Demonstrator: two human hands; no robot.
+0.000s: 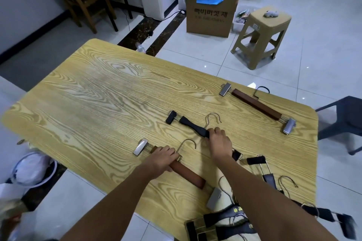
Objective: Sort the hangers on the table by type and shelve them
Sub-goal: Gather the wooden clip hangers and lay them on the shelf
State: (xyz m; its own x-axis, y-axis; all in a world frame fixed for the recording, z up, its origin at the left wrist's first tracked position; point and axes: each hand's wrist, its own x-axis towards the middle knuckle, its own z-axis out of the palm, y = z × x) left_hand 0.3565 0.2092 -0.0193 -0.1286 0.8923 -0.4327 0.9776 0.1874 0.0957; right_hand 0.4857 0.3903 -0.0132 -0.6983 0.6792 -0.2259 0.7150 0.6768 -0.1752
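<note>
I see my left hand [163, 157] clamped around a brown clip hanger [187, 174] at lower centre of the table [98, 94]. My right hand [220, 141] grips a black clip hanger [193, 126] mid-frame. Another brown hanger [256, 104] lies apart, upper right.

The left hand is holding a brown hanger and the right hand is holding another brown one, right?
Not quite. The left hand does hold a brown hanger, but the right hand is holding a black hanger, not a brown one. The head view shows this.
</note>
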